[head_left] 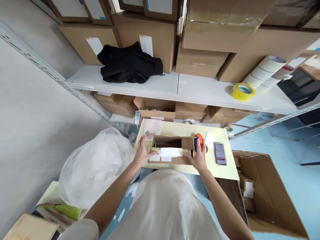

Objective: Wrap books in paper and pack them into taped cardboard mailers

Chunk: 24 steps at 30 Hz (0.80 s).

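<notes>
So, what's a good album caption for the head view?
Left hand and right hand grip an open cardboard box at a pale table before laden shelves.

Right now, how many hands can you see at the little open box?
2: the left hand at the left end of the box, the right hand at its right end.

A plain pale grey wall (45,126) fills the left side, beside a light metal shelf unit (170,80) loaded with cardboard boxes (200,63). A pale yellow bench (231,170) stands before it, and light blue floor (295,150) spreads rightward under soft light.
</notes>
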Available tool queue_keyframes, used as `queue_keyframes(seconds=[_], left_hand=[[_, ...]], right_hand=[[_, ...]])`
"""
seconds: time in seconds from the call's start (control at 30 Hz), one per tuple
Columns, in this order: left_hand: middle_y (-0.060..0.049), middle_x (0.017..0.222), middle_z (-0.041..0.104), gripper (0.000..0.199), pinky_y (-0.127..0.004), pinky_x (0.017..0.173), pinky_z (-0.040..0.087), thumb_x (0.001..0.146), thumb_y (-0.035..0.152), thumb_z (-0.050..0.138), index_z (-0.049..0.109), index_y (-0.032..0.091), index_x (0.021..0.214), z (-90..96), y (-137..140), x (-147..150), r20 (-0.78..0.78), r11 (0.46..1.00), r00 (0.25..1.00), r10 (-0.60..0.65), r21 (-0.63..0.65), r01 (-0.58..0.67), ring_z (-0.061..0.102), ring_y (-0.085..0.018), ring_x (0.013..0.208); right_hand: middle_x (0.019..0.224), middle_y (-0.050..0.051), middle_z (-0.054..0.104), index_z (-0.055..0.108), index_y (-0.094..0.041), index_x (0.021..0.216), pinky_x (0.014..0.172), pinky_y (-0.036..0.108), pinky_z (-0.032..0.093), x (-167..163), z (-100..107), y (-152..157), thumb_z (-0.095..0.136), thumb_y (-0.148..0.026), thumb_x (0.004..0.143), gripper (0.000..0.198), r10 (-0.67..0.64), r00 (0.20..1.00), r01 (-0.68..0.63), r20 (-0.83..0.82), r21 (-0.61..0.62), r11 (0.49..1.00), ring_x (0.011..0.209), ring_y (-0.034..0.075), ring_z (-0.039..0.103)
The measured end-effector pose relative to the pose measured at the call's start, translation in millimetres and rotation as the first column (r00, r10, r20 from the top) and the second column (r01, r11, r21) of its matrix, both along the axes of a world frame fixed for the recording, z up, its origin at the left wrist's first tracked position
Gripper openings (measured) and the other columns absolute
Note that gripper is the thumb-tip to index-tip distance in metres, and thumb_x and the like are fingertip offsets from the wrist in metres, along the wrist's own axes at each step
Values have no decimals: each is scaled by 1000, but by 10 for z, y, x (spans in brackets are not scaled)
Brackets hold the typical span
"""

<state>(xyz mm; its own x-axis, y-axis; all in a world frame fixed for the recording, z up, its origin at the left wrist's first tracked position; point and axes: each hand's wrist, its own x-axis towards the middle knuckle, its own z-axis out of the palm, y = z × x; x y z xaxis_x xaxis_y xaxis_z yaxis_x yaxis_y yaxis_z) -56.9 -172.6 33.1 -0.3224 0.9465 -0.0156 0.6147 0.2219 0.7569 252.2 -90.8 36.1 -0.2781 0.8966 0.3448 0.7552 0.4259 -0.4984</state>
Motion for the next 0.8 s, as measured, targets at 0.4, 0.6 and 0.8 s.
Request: queue_keyframes(seconds=[0.4,0.6,0.8], left_hand=[[-19,145,32,106,-48,102,40,61,36,77,15,20,146,-71,17,179,19,1000,1000,4,20,-4,33,-33,135],[-17,155,15,74,-58,110,16,79,36,59,28,20,145,158,15,441,-380,927,852,-361,-51,370,7,-36,143],[-19,153,21,97,-60,110,7,69,58,65,25,17,146,114,42,588,-452,891,771,-449,-157,426,14,-40,141]], right_hand=[[155,14,16,11,-22,150,108,59,26,113,-263,-139,54,-49,83,83,141,990,-141,-10,-189,972,142,35,13],[157,15,1,3,-22,150,108,59,25,165,-366,-279,48,-50,87,83,154,987,-138,39,-259,956,143,35,2],[151,16,27,16,-20,148,106,52,31,355,-433,-43,33,-48,93,64,77,992,-101,-99,-261,960,141,29,21]])
